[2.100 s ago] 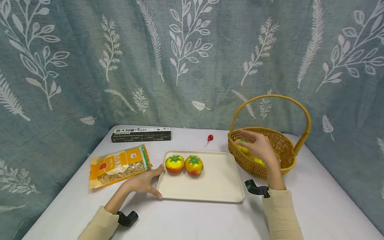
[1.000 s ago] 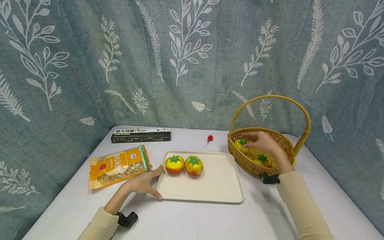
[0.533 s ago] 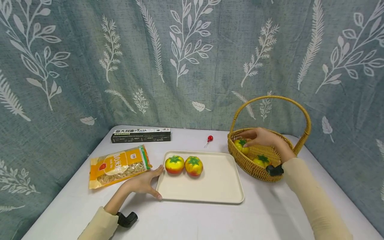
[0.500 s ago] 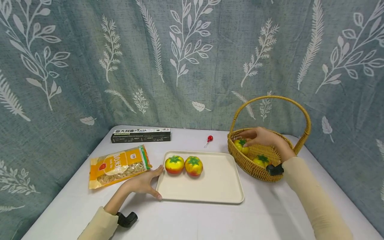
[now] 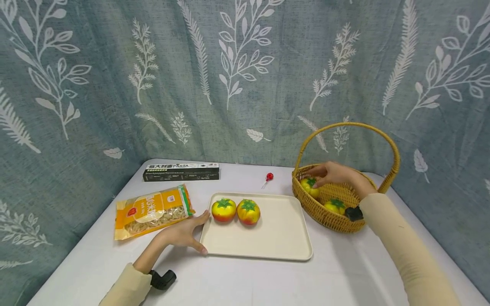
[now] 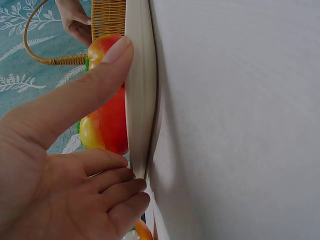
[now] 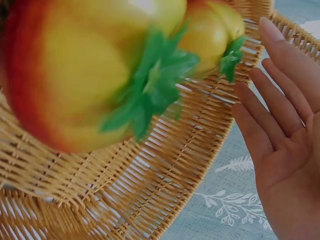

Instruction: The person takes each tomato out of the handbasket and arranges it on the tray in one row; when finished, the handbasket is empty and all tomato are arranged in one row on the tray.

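My left hand [image 5: 185, 233] rests at the left edge of a cream tray [image 5: 283, 227], thumb and fingers spread along its rim. The left wrist view shows the thumb [image 6: 95, 85] overlapping the rim. Two yellow-red tomatoes [image 5: 223, 210] with green leafy tops sit side by side on the tray. My right hand [image 5: 334, 175] reaches into a wicker basket [image 5: 325, 219], fingers extended beside a tomato [image 5: 311, 189] at its left side. In the right wrist view a gap separates these fingers from the small tomato [image 7: 205, 37]. Another tomato [image 5: 335, 206] lies nearer the basket's front.
An orange pasta bag [image 5: 153, 212] lies left of the tray, with a dark pasta box [image 5: 181, 172] behind it. A small red-headed item [image 5: 269, 176] stands behind the tray. The basket's tall handle [image 5: 346, 124] arches over the right hand. A patterned curtain [image 5: 245, 127] hangs behind.
My right hand has moved from above the basket's front down toward the left tomato, its forearm swinging to the right, so the front tomato shows. My left hand and the tray stay put.
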Demonstrator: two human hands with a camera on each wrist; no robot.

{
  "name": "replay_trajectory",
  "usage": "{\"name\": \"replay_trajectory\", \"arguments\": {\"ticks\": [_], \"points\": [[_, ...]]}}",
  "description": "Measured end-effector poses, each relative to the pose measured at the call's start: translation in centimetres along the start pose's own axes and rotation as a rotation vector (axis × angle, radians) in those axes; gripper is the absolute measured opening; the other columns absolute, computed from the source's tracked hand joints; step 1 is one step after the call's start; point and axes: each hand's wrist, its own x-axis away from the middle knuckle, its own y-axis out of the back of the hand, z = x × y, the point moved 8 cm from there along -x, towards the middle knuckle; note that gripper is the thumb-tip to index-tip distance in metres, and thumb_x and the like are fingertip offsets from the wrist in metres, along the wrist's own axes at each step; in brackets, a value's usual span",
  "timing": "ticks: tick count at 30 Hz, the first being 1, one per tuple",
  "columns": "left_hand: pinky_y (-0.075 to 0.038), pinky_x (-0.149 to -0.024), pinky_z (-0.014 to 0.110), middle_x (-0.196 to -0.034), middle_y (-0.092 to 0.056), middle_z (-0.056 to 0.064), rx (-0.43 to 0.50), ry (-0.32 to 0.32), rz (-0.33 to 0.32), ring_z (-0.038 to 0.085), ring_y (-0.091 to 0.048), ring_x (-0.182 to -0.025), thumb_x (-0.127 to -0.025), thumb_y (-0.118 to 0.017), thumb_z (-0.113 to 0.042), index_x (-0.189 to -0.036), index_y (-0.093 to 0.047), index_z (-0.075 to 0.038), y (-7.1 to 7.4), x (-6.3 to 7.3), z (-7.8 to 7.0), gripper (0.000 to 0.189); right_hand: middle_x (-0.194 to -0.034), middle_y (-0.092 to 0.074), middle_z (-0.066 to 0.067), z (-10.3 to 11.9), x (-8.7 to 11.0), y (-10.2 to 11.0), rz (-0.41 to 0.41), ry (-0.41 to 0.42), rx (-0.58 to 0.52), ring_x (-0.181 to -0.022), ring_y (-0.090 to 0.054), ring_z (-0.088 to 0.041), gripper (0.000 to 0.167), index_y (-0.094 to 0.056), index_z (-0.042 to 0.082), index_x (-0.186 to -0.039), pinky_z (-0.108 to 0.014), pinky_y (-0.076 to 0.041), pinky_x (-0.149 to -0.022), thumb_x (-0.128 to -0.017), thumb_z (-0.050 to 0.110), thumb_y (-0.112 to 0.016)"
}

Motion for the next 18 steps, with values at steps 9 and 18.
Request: {"name": "replay_trajectory", "arguments": {"ticks": [9, 18], "points": [[-0.02, -0.113, 0.052, -0.154, -0.017, 0.027, 0.006, 0.005, 0.004, 0.04, -0.019, -0.142, -0.069, -0.087, -0.031, -0.147, -0.023, 0.012, 0.0, 0.2, 0.0, 0.11, -0.144, -0.041, -0.026, -0.1, -0.9, -0.6, 0.103, 0.004, 0.054, -0.132, -0.035, -0.046, 0.068, -0.038, -0.003, -0.145, -0.056, -0.037, -0.104, -0.089, 0.019, -0.07], [-0.019, -0.114, 0.05, -0.155, -0.017, 0.026, 0.01, 0.021, 0.006, 0.038, -0.018, -0.143, -0.068, -0.088, -0.032, -0.147, -0.023, 0.01, -0.1, 0.0, 0.1, 0.11, -0.142, -0.045, -0.026, -0.3, -1.6, -0.6, 0.109, -0.005, 0.162, -0.128, -0.042, -0.047, 0.07, -0.041, -0.001, -0.144, -0.057, -0.04, -0.1, -0.087, 0.023, -0.073]]}}
